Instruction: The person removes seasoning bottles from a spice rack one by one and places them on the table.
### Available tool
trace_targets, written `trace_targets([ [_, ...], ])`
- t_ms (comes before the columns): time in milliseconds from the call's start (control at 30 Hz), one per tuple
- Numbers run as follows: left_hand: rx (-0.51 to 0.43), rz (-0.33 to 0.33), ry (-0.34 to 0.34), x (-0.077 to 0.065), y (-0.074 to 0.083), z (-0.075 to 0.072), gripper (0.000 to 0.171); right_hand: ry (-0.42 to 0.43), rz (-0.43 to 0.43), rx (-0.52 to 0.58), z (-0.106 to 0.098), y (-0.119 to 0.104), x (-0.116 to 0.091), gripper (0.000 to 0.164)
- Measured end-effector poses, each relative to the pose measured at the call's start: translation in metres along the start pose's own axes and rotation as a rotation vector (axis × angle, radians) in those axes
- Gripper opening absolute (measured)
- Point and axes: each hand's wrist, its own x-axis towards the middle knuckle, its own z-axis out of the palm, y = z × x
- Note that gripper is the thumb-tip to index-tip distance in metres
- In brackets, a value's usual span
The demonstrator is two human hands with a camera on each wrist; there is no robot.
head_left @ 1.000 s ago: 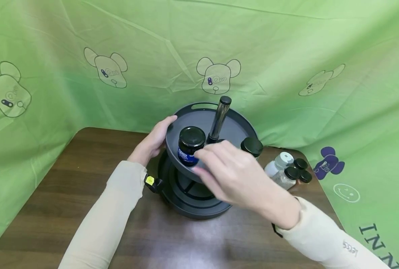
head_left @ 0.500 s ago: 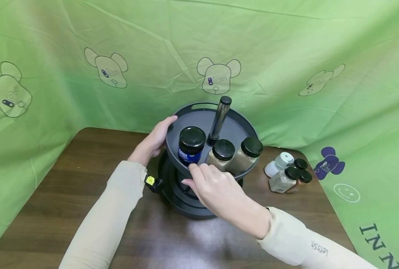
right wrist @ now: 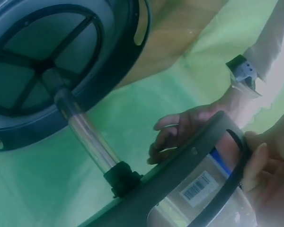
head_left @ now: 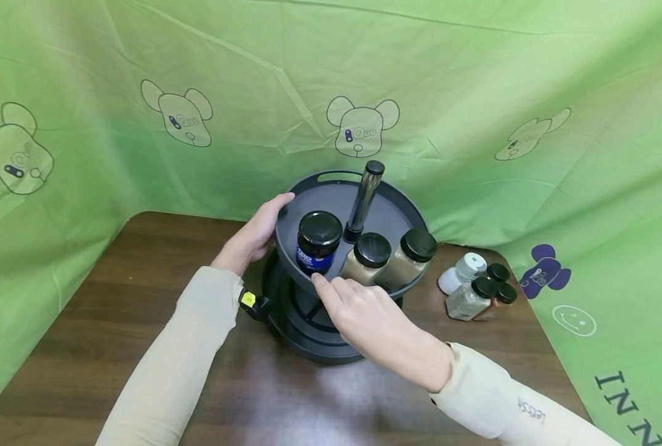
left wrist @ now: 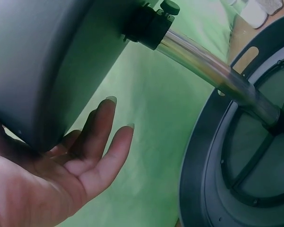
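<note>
A grey two-tier turntable stand has a round upper tray [head_left: 320, 197] and a wider lower tray [head_left: 320, 353], joined by a metal pole [head_left: 364, 201]. My left hand [head_left: 253, 234] holds the upper tray's left rim, thumb over the edge and fingers underneath; in the left wrist view several fingers [left wrist: 104, 127] reach below it. At the front, my right hand [head_left: 367, 316] grips the rim by its handle slot [right wrist: 234, 142]. On that tray stand a dark jar [head_left: 317, 241] with a blue label and two black-lidded jars of pale contents, the middle one [head_left: 367, 257] and the right one [head_left: 409, 257].
Right of the stand, a white bottle [head_left: 460, 272], a clear shaker [head_left: 469, 298] and two more black-lidded jars [head_left: 505, 293] cluster on the brown wooden table [head_left: 197, 378]. Behind the table hangs a green printed cloth [head_left: 275, 74].
My right hand has moved from above the jars down to the upper tray's front rim and taken hold there, uncovering the middle jar. My left hand has stayed in place.
</note>
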Motion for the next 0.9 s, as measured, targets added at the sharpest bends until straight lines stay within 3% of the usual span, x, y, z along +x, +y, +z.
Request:
trace_targets([
  [433, 0.034, 0.052, -0.016, -0.002, -0.006, -0.003, 0.054, -0.005, -0.091, -0.106, -0.001, 0.006, -0.006, 0.039],
  [633, 0.052, 0.079, -0.023, -0.002, -0.009, -0.004, 0.059, 0.0, -0.106, -0.048, -0.005, 0.012, -0.009, 0.035],
  [900, 0.055, 0.067, -0.01, -0.001, -0.014, -0.007, 0.06, -0.101, -0.073, 0.05, -0.012, 0.02, -0.014, 0.022],
])
